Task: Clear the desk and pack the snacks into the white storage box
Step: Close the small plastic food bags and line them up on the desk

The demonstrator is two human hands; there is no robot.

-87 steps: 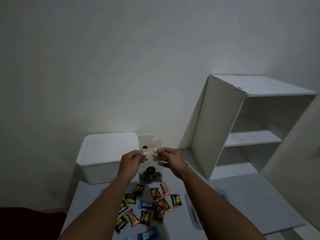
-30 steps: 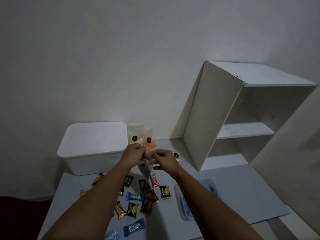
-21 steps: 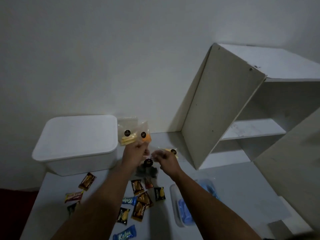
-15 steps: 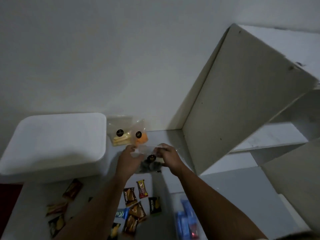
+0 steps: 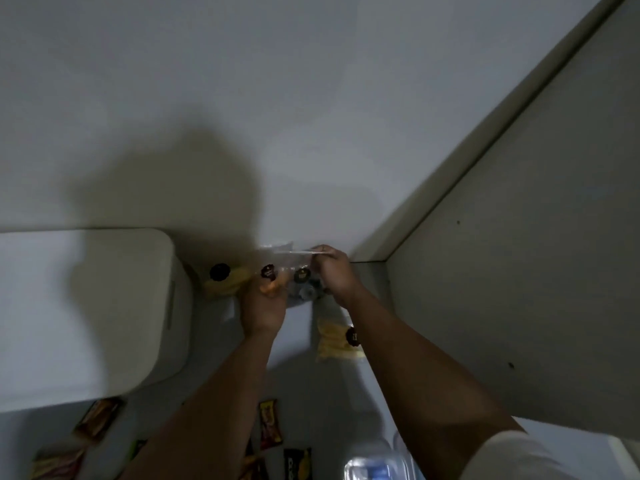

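the right hand (image 5: 334,275) had its grip pinched on the top edge of a clear snack bag (image 5: 294,271), fingertips closed on the thin plastic strip at the far side of the bench (image 5: 298,386). the left hand (image 5: 263,306) was curled at the bag's lower left corner; its fingers were hidden behind the knuckles, so whether that grip was actually clenched on the plastic could not be told. the bag's contents were hard to make out: something dark and greyish behind a round black sticker, all blurred. just left of it stood an orange-filled bag (image 5: 272,280) partly covered by the left hand, and further left a yellow-filled bag (image 5: 223,280) against the wall, each with a black sticker. a fourth bag of yellow pieces (image 5: 332,341) lay flat on the bench under the right forearm, its right side hidden by the arm.

the white storage box (image 5: 86,313) sat at the left, lid on, cut off by the frame's left edge and half in shadow. small wrapped snacks (image 5: 270,424) lay scattered on the near bench, several cut off at the bottom edge and their print unreadable. a clear container with blue contents (image 5: 374,465) was cropped at the bottom. the side panel of a white shelf unit (image 5: 519,271) filled the right.
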